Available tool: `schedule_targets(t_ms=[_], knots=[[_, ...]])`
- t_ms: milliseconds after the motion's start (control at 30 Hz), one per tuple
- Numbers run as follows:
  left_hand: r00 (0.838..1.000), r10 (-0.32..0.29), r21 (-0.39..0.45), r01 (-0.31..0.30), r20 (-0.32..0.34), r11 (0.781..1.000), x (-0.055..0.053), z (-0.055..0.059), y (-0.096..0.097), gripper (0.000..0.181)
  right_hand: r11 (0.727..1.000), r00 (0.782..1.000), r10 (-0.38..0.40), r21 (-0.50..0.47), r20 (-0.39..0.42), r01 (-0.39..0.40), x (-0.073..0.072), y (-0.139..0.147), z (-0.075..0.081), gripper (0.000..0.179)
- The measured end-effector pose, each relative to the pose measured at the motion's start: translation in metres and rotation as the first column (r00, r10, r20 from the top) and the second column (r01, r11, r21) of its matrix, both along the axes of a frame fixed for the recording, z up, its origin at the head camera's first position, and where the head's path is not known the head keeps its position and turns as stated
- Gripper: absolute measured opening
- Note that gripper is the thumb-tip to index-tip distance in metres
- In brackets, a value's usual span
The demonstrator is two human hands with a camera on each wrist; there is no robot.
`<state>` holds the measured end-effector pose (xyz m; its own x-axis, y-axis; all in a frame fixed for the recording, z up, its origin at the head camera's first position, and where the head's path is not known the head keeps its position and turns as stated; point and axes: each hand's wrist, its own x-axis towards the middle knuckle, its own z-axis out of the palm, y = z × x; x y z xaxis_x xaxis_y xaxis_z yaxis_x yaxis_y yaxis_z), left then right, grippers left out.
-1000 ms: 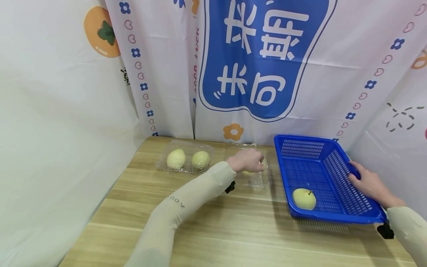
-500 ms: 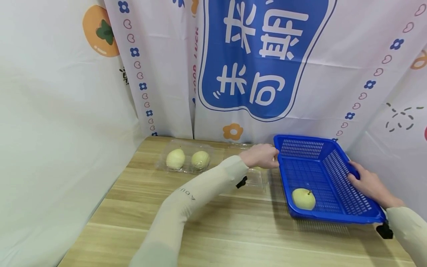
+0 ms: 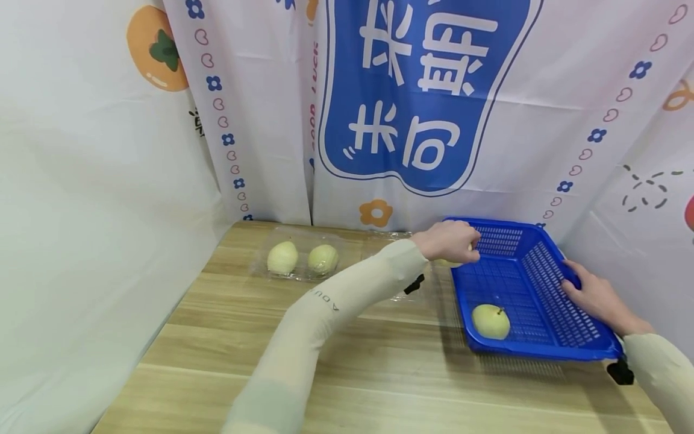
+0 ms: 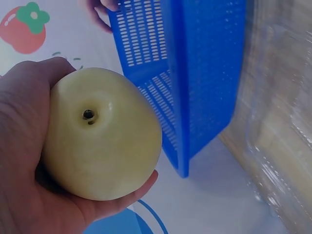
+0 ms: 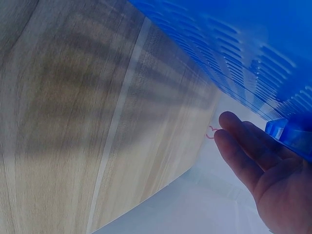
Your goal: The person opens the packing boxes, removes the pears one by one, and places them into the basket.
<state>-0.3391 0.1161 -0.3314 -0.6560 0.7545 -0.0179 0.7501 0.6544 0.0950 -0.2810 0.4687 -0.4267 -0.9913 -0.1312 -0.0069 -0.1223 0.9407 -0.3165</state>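
Observation:
My left hand (image 3: 449,241) grips a pale yellow-green pear (image 4: 102,141), its dark-pitted end facing the left wrist camera. That hand is over the left rim of a blue plastic basket (image 3: 553,351), and in the head view it hides most of the pear. Another pear (image 3: 490,322), stem up, lies in the basket's near left corner. At the basket's right side my right hand (image 3: 602,301) holds the rim, thumb inside. In the right wrist view its fingers (image 5: 239,156) extend along the outside of the wall.
A clear plastic box (image 3: 305,240) with two pears (image 3: 282,258) stands at the table's back left. Beside it, partly behind the left forearm, is another clear box (image 4: 273,102). White printed cloth (image 3: 271,120) hangs around the wooden table (image 3: 217,349).
My left hand has moved right with the pear, from over the second clear box to the basket's left rim. The right hand keeps its hold on the basket.

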Motion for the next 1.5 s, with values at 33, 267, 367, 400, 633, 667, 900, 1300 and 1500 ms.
schedule_targets(t_ms=[33, 267, 367, 400, 633, 667, 900, 1300, 1500], knots=[[1.0, 0.003, -0.005, -0.003, 0.002, 1.0, 0.001, 0.001, 0.004, 0.017, 1.0, 1.0, -0.002, 0.002, 0.0, 0.002, 0.0, 0.0, 0.0, 0.067], [0.997, 0.002, -0.033, 0.001, 0.08, 0.999, 0.01, 0.008, 0.038, 0.015, 1.0, 1.0, -0.01, 0.009, -0.006, 0.01, 0.001, 0.002, 0.0, 0.066], [0.994, -0.016, -0.036, 0.019, 0.105, 0.999, 0.014, 0.01, 0.054, 0.014, 1.0, 1.0, -0.008, 0.005, -0.006, 0.008, 0.0, 0.003, -0.001, 0.066], [0.994, -0.022, -0.037, 0.027, 0.111, 0.999, 0.015, 0.01, 0.059, 0.014, 1.0, 1.0, -0.007, 0.004, -0.005, 0.007, 0.0, 0.003, -0.002, 0.066], [0.987, -0.04, -0.05, 0.048, 0.153, 0.998, 0.025, 0.009, 0.09, 0.018, 1.0, 0.999, -0.015, 0.004, -0.036, 0.015, -0.004, 0.002, -0.002, 0.065], [0.987, -0.042, -0.044, 0.049, 0.157, 0.998, 0.027, 0.009, 0.095, 0.018, 1.0, 0.999, -0.014, 0.002, -0.044, 0.015, -0.004, 0.001, -0.002, 0.065], [0.984, -0.09, -0.027, 0.095, 0.156, 0.995, 0.042, 0.005, 0.124, 0.02, 0.999, 0.992, 0.038, -0.002, -0.12, -0.038, -0.002, 0.004, -0.004, 0.062], [0.946, -0.314, -0.066, 0.319, 0.076, 0.946, 0.062, -0.023, 0.153, 0.017, 0.99, 0.954, 0.138, 0.016, -0.264, -0.139, -0.002, 0.008, -0.01, 0.059], [0.937, -0.344, -0.108, 0.349, 0.061, 0.931, 0.066, -0.036, 0.163, 0.017, 0.99, 0.958, 0.135, -0.014, -0.253, -0.143, 0.0, 0.008, -0.011, 0.06]])
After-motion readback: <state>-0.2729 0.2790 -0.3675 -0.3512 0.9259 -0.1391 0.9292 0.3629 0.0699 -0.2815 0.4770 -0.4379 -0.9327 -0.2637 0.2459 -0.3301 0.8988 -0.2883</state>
